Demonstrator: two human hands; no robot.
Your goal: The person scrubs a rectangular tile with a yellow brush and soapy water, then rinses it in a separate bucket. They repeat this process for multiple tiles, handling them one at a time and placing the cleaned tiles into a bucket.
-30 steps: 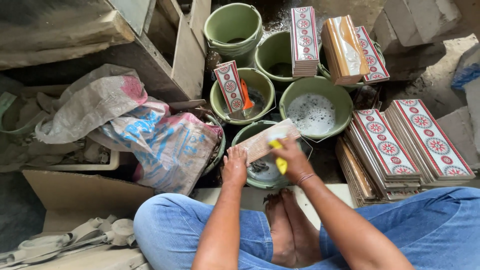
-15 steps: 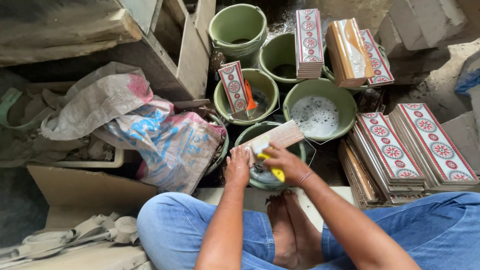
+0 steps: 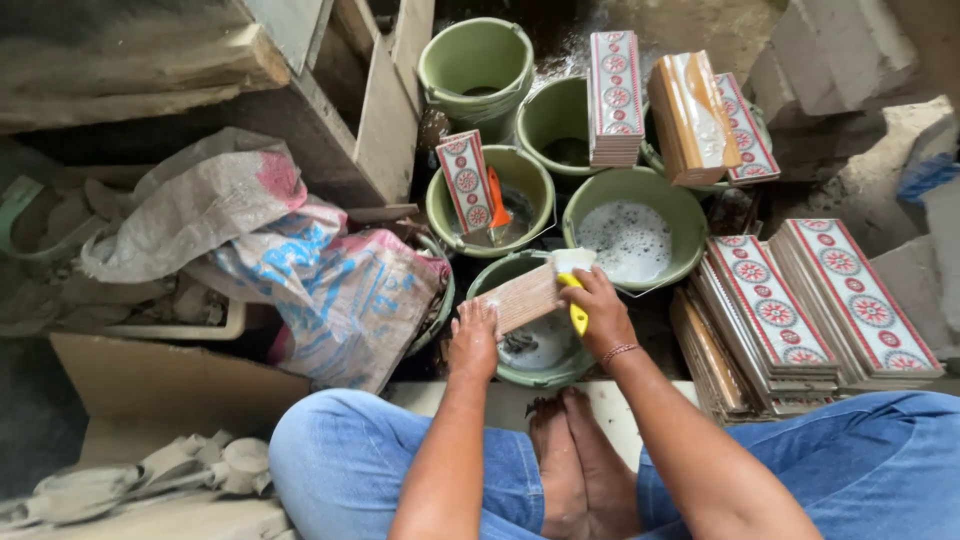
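**Brushing a tile over a green basin**

Holding a plain-backed rectangular tile (image 3: pixel 520 297) over the nearest green basin (image 3: pixel 535 372), left hand (image 3: pixel 474 340) pinches the tile's lower-left end, fingers curled on its edge. Right hand (image 3: pixel 598 315) is closed around a yellow-handled brush (image 3: pixel 574 290), bristle head touching the tile's upper-right end. Tile sits tilted, above murky water in the basin. Second basin (image 3: pixel 630 235) just behind holds foamy white liquid. Another basin (image 3: pixel 490 205) has a patterned red-and-white tile (image 3: pixel 466 182) standing upright beside an orange tool (image 3: pixel 497 197). Stacks of patterned tiles (image 3: pixel 800 305) lie at right. Printed woven sacks (image 3: pixel 330 290) sit at left. Bare feet (image 3: pixel 575 470) rest between blue-jeaned knees.
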